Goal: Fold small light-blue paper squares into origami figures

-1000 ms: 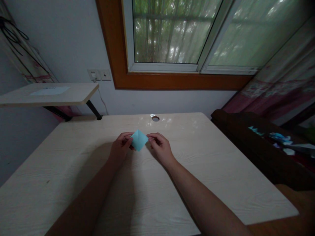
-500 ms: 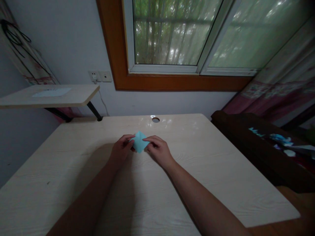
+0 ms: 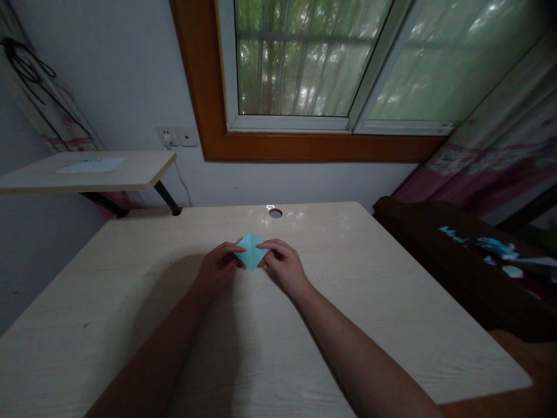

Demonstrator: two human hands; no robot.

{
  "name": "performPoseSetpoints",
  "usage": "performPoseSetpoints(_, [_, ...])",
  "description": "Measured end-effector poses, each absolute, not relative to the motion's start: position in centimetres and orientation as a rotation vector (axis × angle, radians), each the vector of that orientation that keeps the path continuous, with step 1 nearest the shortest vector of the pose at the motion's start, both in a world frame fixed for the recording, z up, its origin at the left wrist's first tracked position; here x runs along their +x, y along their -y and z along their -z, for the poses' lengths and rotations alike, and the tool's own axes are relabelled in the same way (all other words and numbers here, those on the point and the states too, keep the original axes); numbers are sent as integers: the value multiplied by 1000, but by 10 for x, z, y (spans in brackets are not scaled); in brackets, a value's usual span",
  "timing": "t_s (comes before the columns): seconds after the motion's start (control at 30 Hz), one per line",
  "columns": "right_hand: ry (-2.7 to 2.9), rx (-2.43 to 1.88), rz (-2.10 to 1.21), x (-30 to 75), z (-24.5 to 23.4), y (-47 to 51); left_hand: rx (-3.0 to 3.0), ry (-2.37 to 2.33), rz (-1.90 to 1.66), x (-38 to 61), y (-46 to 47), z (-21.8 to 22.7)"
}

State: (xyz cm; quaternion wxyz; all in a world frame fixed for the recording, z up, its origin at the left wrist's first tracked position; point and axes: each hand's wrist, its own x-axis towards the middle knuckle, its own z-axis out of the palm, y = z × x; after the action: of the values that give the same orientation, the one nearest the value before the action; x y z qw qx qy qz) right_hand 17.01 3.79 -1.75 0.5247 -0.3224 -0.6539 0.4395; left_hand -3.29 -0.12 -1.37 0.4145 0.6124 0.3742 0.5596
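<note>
A small light blue folded paper (image 3: 250, 249), diamond-shaped, lies near the middle of a pale wooden table (image 3: 130, 302). My left hand (image 3: 217, 268) pinches its left corner with curled fingers. My right hand (image 3: 282, 266) pinches its right corner the same way. Both forearms reach in from the bottom of the view. The lower tip of the paper sits between my two hands, partly hidden by the fingers.
A round cable hole (image 3: 275, 212) is at the table's far edge. A raised side shelf (image 3: 87, 169) with a pale sheet stands at the left. A dark wooden bed frame (image 3: 456, 255) runs along the right. A window and wall sockets (image 3: 176, 137) are behind.
My fingers have closed in over the paper's two side corners, so it looks narrower, and it has shifted slightly to the right. The view has hardly moved.
</note>
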Motion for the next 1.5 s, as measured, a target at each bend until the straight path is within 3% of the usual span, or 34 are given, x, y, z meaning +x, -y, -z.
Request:
performPoseSetpoints(0.43, [1654, -740, -1029, 170, 12, -37, 1546, -1052, -1431, -36, -7, 24])
performPoseSetpoints(0.9, [1592, -686, -1232, 168, 14, -34, 1597, -1024, -1441, -33, -3, 19])
performPoseSetpoints(1.5, [1774, -763, -1036, 168, 12, -34, 1653, -1177, -1414, -25, 3, 16])
